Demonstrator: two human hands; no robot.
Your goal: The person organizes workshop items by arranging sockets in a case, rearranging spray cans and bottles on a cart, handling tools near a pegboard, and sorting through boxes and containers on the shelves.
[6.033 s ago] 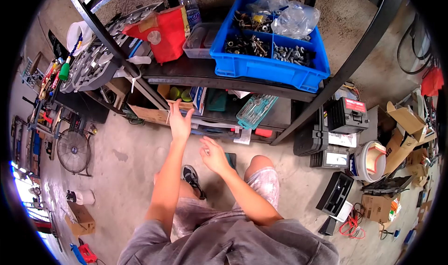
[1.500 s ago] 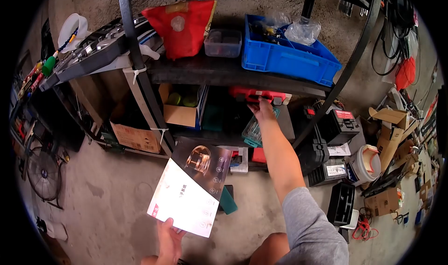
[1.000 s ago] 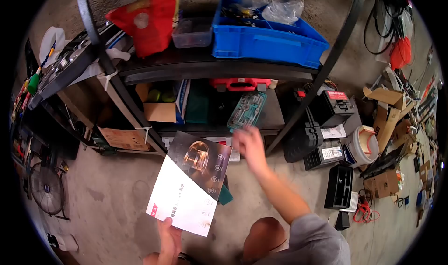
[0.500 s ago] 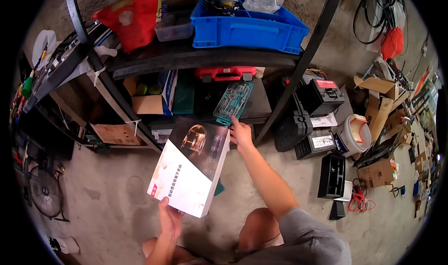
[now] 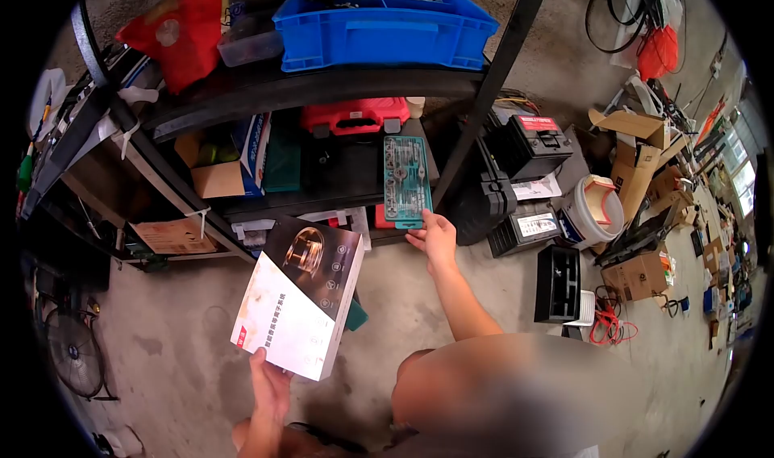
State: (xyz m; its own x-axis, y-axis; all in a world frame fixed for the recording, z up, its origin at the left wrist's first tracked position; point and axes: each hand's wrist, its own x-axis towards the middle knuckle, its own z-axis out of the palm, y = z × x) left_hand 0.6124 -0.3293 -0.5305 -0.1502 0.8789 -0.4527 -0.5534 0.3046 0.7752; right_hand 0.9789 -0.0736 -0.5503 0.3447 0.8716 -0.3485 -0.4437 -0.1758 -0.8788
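Note:
My left hand [image 5: 272, 383] grips the lower edge of a black-and-white product box [image 5: 300, 301], thumb on the printed face. The box tilts over the floor in front of the shelf. My right hand [image 5: 435, 238] pinches the near end of a teal tap and die set case [image 5: 407, 181], whose clear lid shows small metal pieces inside. The case overlaps the middle shelf in this view. A teal object [image 5: 356, 316] shows partly from behind the product box.
A blue bin [image 5: 385, 45] and a red bag [image 5: 179, 43] occupy the upper shelf. On the middle shelf are a red toolbox [image 5: 356, 114] and an open carton [image 5: 218, 176]. Car batteries [image 5: 532, 150] and a white bucket [image 5: 595, 216] stand right of the shelf post.
My right hand has turned the teal case from slanted to nearly upright in the view. The product box stays in my left hand. The view has shifted right.

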